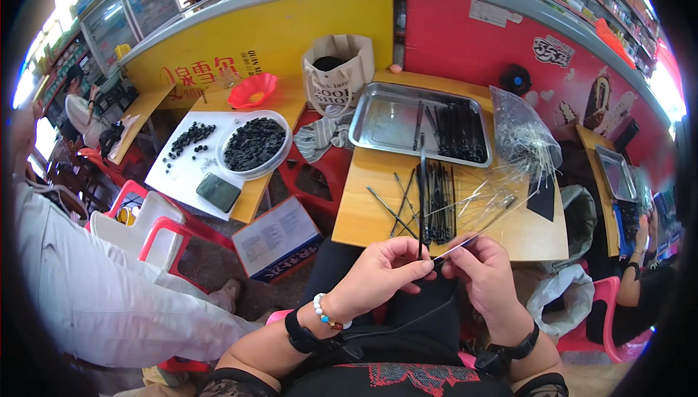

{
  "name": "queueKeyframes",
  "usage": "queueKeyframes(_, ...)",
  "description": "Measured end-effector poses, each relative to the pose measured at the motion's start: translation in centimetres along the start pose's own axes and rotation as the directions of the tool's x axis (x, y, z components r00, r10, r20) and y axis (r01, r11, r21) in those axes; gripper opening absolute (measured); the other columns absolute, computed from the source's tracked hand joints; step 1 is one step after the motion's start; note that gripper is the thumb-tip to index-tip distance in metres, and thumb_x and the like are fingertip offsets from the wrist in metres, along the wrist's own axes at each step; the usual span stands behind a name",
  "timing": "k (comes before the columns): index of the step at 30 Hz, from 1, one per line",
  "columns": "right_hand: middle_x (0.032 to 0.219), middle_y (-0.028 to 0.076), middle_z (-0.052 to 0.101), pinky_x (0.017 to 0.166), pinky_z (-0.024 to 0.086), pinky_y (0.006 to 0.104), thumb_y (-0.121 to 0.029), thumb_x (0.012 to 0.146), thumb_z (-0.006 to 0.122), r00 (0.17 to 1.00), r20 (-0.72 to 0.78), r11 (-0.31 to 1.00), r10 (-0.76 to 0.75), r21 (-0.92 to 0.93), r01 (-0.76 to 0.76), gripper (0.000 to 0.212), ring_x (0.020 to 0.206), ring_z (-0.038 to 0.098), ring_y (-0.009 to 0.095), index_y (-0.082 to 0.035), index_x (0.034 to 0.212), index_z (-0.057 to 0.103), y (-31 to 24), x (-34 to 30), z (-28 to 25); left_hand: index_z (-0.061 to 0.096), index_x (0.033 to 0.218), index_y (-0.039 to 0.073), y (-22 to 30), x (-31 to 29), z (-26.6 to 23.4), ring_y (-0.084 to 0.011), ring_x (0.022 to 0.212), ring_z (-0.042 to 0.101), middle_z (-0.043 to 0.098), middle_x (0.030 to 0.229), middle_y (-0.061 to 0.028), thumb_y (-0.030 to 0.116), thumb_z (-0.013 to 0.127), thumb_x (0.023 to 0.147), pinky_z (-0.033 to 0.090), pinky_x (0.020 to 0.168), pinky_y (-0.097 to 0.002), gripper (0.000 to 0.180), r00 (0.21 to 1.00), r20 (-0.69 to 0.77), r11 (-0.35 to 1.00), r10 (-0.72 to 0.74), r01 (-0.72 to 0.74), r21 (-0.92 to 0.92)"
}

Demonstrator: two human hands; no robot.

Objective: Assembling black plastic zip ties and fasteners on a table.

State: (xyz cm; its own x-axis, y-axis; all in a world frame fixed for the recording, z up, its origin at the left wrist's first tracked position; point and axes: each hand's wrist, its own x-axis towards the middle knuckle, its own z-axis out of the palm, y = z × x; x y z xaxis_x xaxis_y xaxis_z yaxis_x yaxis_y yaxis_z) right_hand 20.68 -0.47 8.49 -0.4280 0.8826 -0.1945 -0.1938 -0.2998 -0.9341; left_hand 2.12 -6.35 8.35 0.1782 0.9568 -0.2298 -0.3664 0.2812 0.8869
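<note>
Head view: we see left hand [378, 270] fingers pinching thin black stick [421, 201] upright, right hand [486, 270] fingers pinching narrow clear sleeve [480, 233] beside it. Just beyond fingers, loose sticks [436, 204] on counter [363, 211]. Risk, we judge: tip misses sleeve mouth, film crumples.

— Where is there room on the surface [363, 215]?

— The near left part is bare wood, up to the loose black sticks [435, 204] in the middle.

— And farther back?

— The metal tray [385, 117] fills the far side, edge to edge almost.

— The right?

— Clear plastic bags [520, 142] sprawl there, reaching over the sticks. A bare strip stays along the near right edge.

— Beside the surface?

— A gap on the left, with a red stool [320, 171] and a cardboard box [276, 241] below.
</note>
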Motion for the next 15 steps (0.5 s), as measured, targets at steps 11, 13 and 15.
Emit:
queueKeyframes(11, 0.087, 0.005, 0.061, 0.07, 0.05, 0.0212, -0.008, 0.092, 0.057, 0.993, 0.107, 0.994, -0.06, 0.093, 0.05, 0.016, 0.076, 0.061, 0.009, 0.003, 0.104, 0.057, -0.1, 0.2, 0.0, 0.056, 0.092, 0.002, -0.5, 0.9, 0.9, -0.0181, 0.079, 0.067, 0.063, 0.087, -0.0076, 0.007, 0.059, 0.089, 0.057, 0.065, -0.0277, 0.007, 0.996, -0.089, 1.0, -0.024, 0.023, -0.007)
queueKeyframes(13, 0.087, 0.004, 0.061, 0.07, 0.051, 0.0216, -0.008, 0.092, 0.057, 0.991, 0.1, 0.994, -0.095, 0.067, 0.088, 0.014, 0.074, 0.061, 0.009, 0.002, 0.101, 0.057, 0.0, 0.1, -0.3, 0.055, 0.092, 0.002, -0.6, 1.2, 1.2, -0.0181, 0.079, 0.067, 0.063, 0.087, -0.0076, 0.006, 0.058, 0.089, 0.058, 0.066, -0.0281, 0.006, 0.996, -0.084, 1.0, -0.025, 0.025, -0.009)
queueKeyframes(15, 0.086, 0.004, 0.061, 0.069, 0.051, 0.0213, -0.009, 0.092, 0.057, 0.988, 0.1, 0.992, -0.118, 0.063, 0.113, 0.013, 0.073, 0.061, 0.009, 0.002, 0.1, 0.057, 0.0, -0.1, -0.4, 0.055, 0.092, 0.002, -0.7, 1.4, 1.3, -0.0181, 0.079, 0.067, 0.063, 0.087, -0.0077, 0.007, 0.058, 0.089, 0.058, 0.066, -0.0282, 0.006, 0.997, -0.078, 1.0, -0.03, 0.029, -0.004)
